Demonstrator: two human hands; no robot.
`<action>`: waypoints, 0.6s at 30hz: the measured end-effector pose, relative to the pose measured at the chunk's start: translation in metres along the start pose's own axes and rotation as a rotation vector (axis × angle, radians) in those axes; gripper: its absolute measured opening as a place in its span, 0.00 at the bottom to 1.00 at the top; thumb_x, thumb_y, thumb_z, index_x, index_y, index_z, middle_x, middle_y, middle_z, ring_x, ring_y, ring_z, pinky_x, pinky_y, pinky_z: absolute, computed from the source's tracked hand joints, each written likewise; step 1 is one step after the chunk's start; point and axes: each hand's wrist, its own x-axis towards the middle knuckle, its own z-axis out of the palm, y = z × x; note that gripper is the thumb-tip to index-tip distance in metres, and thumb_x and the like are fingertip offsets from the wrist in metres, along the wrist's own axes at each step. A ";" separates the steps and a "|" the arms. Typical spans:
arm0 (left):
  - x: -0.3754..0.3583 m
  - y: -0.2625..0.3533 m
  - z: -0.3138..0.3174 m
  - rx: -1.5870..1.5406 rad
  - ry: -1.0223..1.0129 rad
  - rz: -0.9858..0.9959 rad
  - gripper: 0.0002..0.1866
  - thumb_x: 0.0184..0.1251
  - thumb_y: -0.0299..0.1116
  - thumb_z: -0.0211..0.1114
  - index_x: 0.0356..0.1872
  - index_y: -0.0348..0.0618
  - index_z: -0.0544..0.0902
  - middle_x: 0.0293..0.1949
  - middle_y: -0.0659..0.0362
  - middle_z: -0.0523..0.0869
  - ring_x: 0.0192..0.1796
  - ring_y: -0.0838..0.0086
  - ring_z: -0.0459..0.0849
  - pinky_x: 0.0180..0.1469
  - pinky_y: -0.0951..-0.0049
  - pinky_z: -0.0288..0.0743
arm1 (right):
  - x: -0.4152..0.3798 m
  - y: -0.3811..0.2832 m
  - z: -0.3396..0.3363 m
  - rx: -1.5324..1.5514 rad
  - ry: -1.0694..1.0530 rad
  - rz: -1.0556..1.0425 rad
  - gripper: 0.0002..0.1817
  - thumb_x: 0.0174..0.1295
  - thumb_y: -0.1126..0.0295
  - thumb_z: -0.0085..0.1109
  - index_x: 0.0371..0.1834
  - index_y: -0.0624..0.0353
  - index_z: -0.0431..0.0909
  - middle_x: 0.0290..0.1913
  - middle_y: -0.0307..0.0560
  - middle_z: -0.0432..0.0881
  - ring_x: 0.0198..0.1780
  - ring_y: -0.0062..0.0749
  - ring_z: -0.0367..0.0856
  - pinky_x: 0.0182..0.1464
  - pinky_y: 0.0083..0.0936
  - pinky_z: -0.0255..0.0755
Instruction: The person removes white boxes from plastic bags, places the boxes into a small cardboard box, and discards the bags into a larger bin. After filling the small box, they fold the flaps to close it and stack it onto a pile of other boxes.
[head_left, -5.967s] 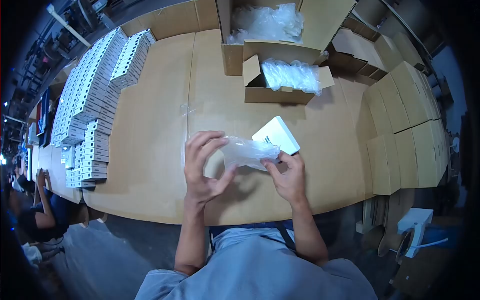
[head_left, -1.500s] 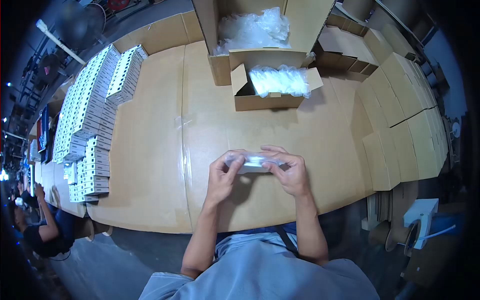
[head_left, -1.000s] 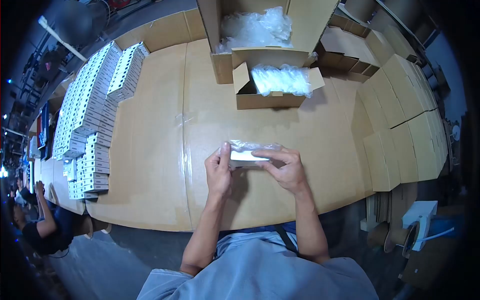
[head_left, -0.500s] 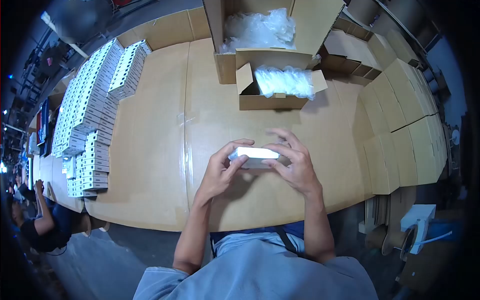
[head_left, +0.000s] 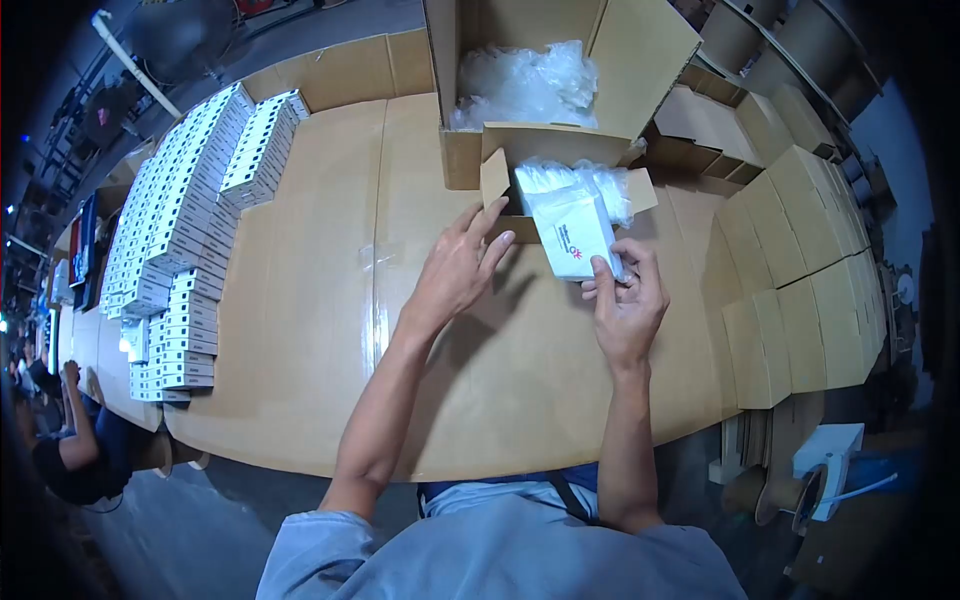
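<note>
Between the thumb and fingers of my right hand [head_left: 628,300] is a flat white box [head_left: 577,236] in a clear plastic sleeve, with dark print and a small red mark. It tilts up toward a small open carton [head_left: 518,230] and overlaps its front edge in this view. Rows of plastic-wrapped packs [head_left: 610,190] fill much of that carton. My left hand [head_left: 462,262] is empty, its fingers apart, with the fingertips right at the carton's front left corner.
Behind stands a larger open carton [head_left: 462,160] with loose clear plastic bags [head_left: 535,85]. Stacked small white boxes [head_left: 185,210] line the left of the cardboard-covered table [head_left: 310,300]. Closed brown cartons [head_left: 800,270] are piled on the right. Another person [head_left: 75,440] is at the far left.
Both hands have moved forward from the table's middle to the small carton. My left hand has let go of the white box, which my right hand now holds alone, printed face showing.
</note>
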 end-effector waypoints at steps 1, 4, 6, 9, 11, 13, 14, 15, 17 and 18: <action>-0.002 0.002 0.000 -0.076 0.019 -0.008 0.27 0.82 0.47 0.55 0.75 0.49 0.70 0.66 0.37 0.78 0.65 0.40 0.79 0.69 0.52 0.72 | 0.001 0.001 0.004 0.011 0.009 0.011 0.11 0.68 0.81 0.64 0.51 0.68 0.76 0.44 0.48 0.81 0.34 0.26 0.87 0.32 0.22 0.87; -0.008 -0.003 0.003 -0.222 0.025 -0.151 0.29 0.81 0.43 0.56 0.76 0.42 0.67 0.63 0.36 0.81 0.66 0.44 0.81 0.67 0.54 0.75 | 0.010 0.001 0.024 0.096 0.067 0.020 0.11 0.69 0.82 0.61 0.52 0.69 0.75 0.47 0.50 0.80 0.37 0.31 0.89 0.36 0.25 0.90; -0.011 -0.007 0.007 -0.360 0.001 -0.305 0.28 0.81 0.40 0.57 0.76 0.41 0.67 0.64 0.36 0.81 0.65 0.48 0.83 0.65 0.56 0.77 | 0.018 0.012 0.041 0.087 0.066 -0.055 0.13 0.68 0.83 0.61 0.55 0.69 0.75 0.49 0.53 0.79 0.41 0.36 0.90 0.38 0.29 0.92; -0.018 -0.015 0.016 -0.351 0.046 -0.233 0.31 0.81 0.40 0.58 0.78 0.41 0.63 0.66 0.37 0.80 0.65 0.53 0.84 0.60 0.58 0.81 | 0.030 0.016 0.067 -0.025 0.086 -0.188 0.15 0.66 0.83 0.63 0.55 0.68 0.77 0.50 0.54 0.80 0.44 0.38 0.88 0.36 0.30 0.93; -0.019 -0.022 0.017 -0.381 0.011 -0.233 0.35 0.79 0.40 0.60 0.81 0.43 0.59 0.69 0.39 0.78 0.65 0.51 0.84 0.61 0.57 0.81 | 0.034 0.015 0.080 -0.128 0.065 -0.250 0.15 0.65 0.83 0.64 0.54 0.68 0.77 0.49 0.54 0.80 0.42 0.40 0.88 0.36 0.29 0.92; -0.019 -0.022 0.008 -0.371 -0.019 -0.194 0.36 0.78 0.40 0.61 0.81 0.44 0.58 0.71 0.39 0.76 0.65 0.50 0.84 0.61 0.56 0.81 | 0.036 0.019 0.090 -0.217 0.049 -0.306 0.15 0.64 0.82 0.64 0.54 0.67 0.78 0.46 0.55 0.79 0.39 0.45 0.87 0.34 0.28 0.91; -0.019 -0.023 0.004 -0.366 -0.034 -0.175 0.37 0.78 0.39 0.62 0.82 0.45 0.57 0.71 0.39 0.75 0.65 0.49 0.83 0.61 0.56 0.81 | 0.036 0.024 0.093 -0.253 0.022 -0.298 0.15 0.64 0.82 0.64 0.54 0.67 0.78 0.45 0.55 0.79 0.38 0.45 0.87 0.32 0.28 0.90; -0.020 -0.022 -0.002 -0.358 -0.038 -0.132 0.38 0.77 0.37 0.64 0.82 0.47 0.56 0.71 0.40 0.76 0.62 0.50 0.85 0.59 0.56 0.82 | 0.038 0.027 0.095 -0.289 -0.003 -0.290 0.15 0.64 0.82 0.64 0.53 0.67 0.78 0.44 0.55 0.79 0.38 0.45 0.87 0.31 0.29 0.89; -0.025 -0.020 -0.020 -0.412 -0.052 -0.134 0.39 0.76 0.35 0.64 0.83 0.49 0.56 0.70 0.41 0.77 0.60 0.53 0.86 0.58 0.58 0.83 | 0.040 0.029 0.093 -0.353 -0.056 -0.238 0.13 0.64 0.81 0.65 0.51 0.66 0.79 0.42 0.56 0.80 0.37 0.47 0.87 0.30 0.34 0.86; -0.028 -0.021 -0.029 -0.439 -0.060 -0.135 0.39 0.75 0.35 0.65 0.83 0.49 0.56 0.69 0.41 0.77 0.58 0.55 0.87 0.57 0.59 0.83 | 0.044 0.030 0.093 -0.409 -0.068 -0.265 0.13 0.64 0.80 0.65 0.51 0.66 0.79 0.42 0.56 0.80 0.37 0.48 0.87 0.31 0.35 0.85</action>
